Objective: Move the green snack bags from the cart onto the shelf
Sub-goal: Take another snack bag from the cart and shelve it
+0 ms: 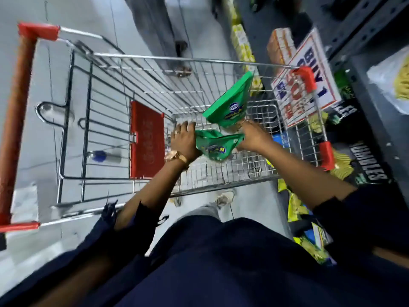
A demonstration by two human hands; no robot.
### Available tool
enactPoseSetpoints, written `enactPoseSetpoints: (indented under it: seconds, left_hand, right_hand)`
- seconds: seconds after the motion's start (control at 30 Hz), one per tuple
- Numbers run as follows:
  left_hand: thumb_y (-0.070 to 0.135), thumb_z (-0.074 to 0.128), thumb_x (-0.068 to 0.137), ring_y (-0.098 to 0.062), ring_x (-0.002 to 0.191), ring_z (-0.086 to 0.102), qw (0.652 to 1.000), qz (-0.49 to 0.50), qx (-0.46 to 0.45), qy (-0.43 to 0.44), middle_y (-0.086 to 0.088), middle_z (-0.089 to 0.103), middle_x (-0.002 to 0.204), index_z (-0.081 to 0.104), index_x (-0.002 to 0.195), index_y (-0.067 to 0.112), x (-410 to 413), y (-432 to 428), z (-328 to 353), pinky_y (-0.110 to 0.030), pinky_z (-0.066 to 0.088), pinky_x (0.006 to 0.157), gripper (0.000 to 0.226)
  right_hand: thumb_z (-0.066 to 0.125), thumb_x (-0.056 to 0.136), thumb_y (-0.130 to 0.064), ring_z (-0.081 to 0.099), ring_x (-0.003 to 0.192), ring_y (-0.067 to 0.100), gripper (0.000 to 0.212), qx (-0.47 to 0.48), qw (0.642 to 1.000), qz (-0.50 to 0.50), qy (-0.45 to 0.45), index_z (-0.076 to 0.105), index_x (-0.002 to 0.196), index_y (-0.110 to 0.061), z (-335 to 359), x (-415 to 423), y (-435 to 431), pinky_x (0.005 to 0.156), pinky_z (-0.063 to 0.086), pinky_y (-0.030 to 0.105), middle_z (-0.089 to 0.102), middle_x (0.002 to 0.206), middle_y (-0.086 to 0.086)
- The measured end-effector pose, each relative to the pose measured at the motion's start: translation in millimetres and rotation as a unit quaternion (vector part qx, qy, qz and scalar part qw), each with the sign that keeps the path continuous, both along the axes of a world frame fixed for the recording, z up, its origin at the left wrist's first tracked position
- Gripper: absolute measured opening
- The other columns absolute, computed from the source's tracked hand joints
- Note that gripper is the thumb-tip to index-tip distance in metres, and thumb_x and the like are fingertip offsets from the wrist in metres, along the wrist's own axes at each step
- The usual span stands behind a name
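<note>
Two green snack bags are inside the wire cart (155, 60). One green bag (215, 147) lies low in the basket, and both my hands grip it: my left hand (184, 141) holds its left end, my right hand (252, 136) its right end. The second green bag (230, 100) stands tilted just above them, leaning toward the cart's far right corner, its lower edge by my right fingers. The shelf (374, 120) runs along the right side of the cart.
The cart has a red handle (16, 120) at left and a red flap (147, 138) in the basket. A price sign (305, 83) hangs on the shelf. Dark and yellow snack packs (365, 160) fill the lower shelf. Grey floor lies left of the cart.
</note>
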State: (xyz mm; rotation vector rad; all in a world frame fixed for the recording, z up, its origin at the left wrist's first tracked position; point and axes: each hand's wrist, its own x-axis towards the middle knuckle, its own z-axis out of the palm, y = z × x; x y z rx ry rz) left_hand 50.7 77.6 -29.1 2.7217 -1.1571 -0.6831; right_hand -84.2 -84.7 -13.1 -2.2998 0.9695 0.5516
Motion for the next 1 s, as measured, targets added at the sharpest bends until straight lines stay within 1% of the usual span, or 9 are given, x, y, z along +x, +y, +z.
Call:
enactPoseSetpoints:
  seconds: [0.07, 0.2, 0.33, 0.5, 0.67, 0.77, 0.87, 0.93, 1.0]
  left_hand:
    - [0.031, 0.082, 0.067, -0.038, 0.138, 0.035, 0.999, -0.014, 0.036, -0.001, -0.018, 0.044, 0.144, 0.033, 0.142, 0.015, 13.2, -2.3, -5.4, -0.054, 0.024, 0.114, 0.091]
    - [0.025, 0.075, 0.077, -0.035, 0.113, 0.059, 0.998, -0.062, 0.025, 0.018, -0.016, 0.066, 0.119, 0.057, 0.124, 0.020, 29.4, -13.7, -7.2, -0.048, 0.046, 0.099, 0.051]
    - [0.022, 0.066, 0.084, -0.038, 0.137, 0.040, 0.982, -0.119, 0.074, -0.127, -0.016, 0.070, 0.116, 0.069, 0.101, 0.013, 31.9, -28.2, -10.9, -0.058, 0.019, 0.115, 0.019]
    - [0.014, 0.055, 0.093, -0.037, 0.100, 0.066, 0.980, -0.144, 0.081, -0.115, -0.019, 0.071, 0.103, 0.065, 0.103, 0.007, 21.6, -36.7, -14.7, -0.048, 0.050, 0.087, 0.016]
    - [0.025, 0.062, 0.090, -0.033, 0.084, 0.069, 0.989, -0.128, 0.035, -0.063, -0.017, 0.071, 0.094, 0.066, 0.104, 0.008, 23.7, -30.2, -7.1, -0.043, 0.057, 0.076, 0.022]
    - [0.031, 0.070, 0.083, -0.025, 0.078, 0.063, 0.993, -0.111, -0.034, -0.019, -0.010, 0.072, 0.087, 0.070, 0.100, 0.013, 20.8, -20.9, 7.7, -0.032, 0.049, 0.065, 0.024]
    - [0.018, 0.079, 0.074, -0.004, 0.064, 0.063, 0.974, -0.033, -0.191, 0.121, -0.003, 0.073, 0.074, 0.075, 0.090, 0.011, 18.0, -8.4, 31.0, -0.022, 0.046, 0.060, 0.018]
    - [0.006, 0.081, 0.070, 0.008, 0.056, 0.059, 0.916, 0.051, -0.310, 0.249, 0.010, 0.070, 0.065, 0.074, 0.084, 0.006, 10.5, -2.6, 45.2, -0.015, 0.048, 0.057, 0.016]
    - [0.000, 0.081, 0.067, 0.002, 0.056, 0.060, 0.850, 0.100, -0.401, 0.326, 0.012, 0.069, 0.059, 0.071, 0.072, 0.005, -3.1, -4.8, 57.4, -0.018, 0.052, 0.058, 0.012]
  right_hand:
    - [0.085, 0.064, -0.029, 0.053, 0.123, 0.034, 0.075, -0.004, 1.000, 0.022, 0.018, 0.052, 0.129, -0.012, -5.2, 10.6, 6.9, 0.100, 0.048, 0.045, 0.056, 0.133, 0.013]
    - [0.083, 0.070, -0.025, 0.056, 0.119, 0.033, 0.067, -0.037, 0.996, 0.063, 0.045, 0.054, 0.128, -0.010, -13.5, 24.8, 19.6, 0.097, 0.047, 0.042, 0.059, 0.129, 0.014]
    - [0.074, 0.081, -0.017, 0.064, 0.104, 0.031, 0.030, -0.100, 0.989, 0.095, 0.058, 0.063, 0.107, -0.006, -20.0, 27.1, 29.0, 0.085, 0.046, 0.037, 0.067, 0.109, 0.015]
    - [0.069, 0.086, -0.017, 0.066, 0.099, 0.032, 0.019, -0.128, 0.989, 0.064, 0.032, 0.066, 0.103, -0.008, -22.2, 17.6, 22.2, 0.084, 0.051, 0.040, 0.070, 0.103, 0.014]
    - [0.074, 0.082, -0.023, 0.066, 0.098, 0.034, 0.033, -0.112, 0.993, -0.015, 0.011, 0.064, 0.107, -0.005, -14.6, 8.7, 16.0, 0.081, 0.055, 0.040, 0.069, 0.106, 0.016]
    - [0.080, 0.075, -0.018, 0.068, 0.091, 0.030, 0.035, -0.058, 0.990, -0.118, -0.059, 0.071, 0.108, -0.012, -9.6, -7.0, 8.3, 0.076, 0.058, 0.040, 0.073, 0.105, 0.012]
    - [0.087, 0.064, -0.013, 0.067, 0.084, 0.017, 0.036, -0.001, 0.969, -0.189, -0.158, 0.076, 0.099, -0.012, 8.3, -30.7, -1.8, 0.068, 0.053, 0.024, 0.076, 0.099, 0.009]
    - [0.087, 0.059, -0.004, 0.067, 0.070, 0.001, 0.036, 0.048, 0.940, -0.237, -0.240, 0.076, 0.093, -0.007, 30.3, -48.7, -2.2, 0.067, 0.055, 0.019, 0.076, 0.091, 0.009]
    - [0.084, 0.060, 0.008, 0.065, 0.058, -0.011, 0.038, 0.105, 0.899, -0.287, -0.312, 0.072, 0.095, 0.000, 55.0, -64.8, 0.3, 0.060, 0.052, 0.008, 0.077, 0.079, 0.004]
